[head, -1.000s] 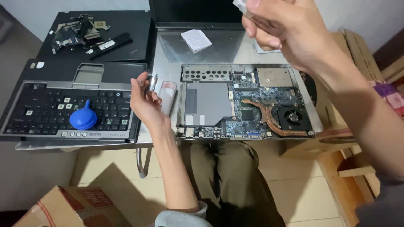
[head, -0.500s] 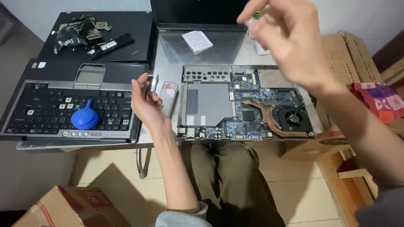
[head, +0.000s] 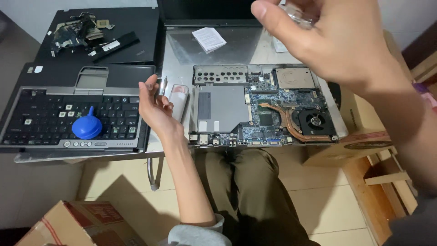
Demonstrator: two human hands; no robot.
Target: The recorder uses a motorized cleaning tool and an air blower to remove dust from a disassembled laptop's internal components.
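Observation:
An opened laptop base (head: 264, 107) lies on the table with its circuit board, copper heat pipe and fan (head: 314, 122) bare. My left hand (head: 154, 107) rests just left of it, fingers curled, touching a slim silver tool (head: 162, 86) beside a small pale tube (head: 178, 101). My right hand (head: 327, 38) is raised close to the camera above the far right of the base, fingers pinched on a small clear object (head: 298, 13) that is blurred and hard to make out.
A laptop keyboard deck (head: 68, 116) with a blue dust blower (head: 87, 127) lies at left. Behind it is a black lid (head: 132, 32) with loose parts (head: 77, 29). A white paper slip (head: 208, 38) lies farther back. Cardboard boxes (head: 86, 225) stand on the floor.
My right hand has risen toward the camera and shifted slightly right, still pinching the small object. My left hand has stayed by the silver tool.

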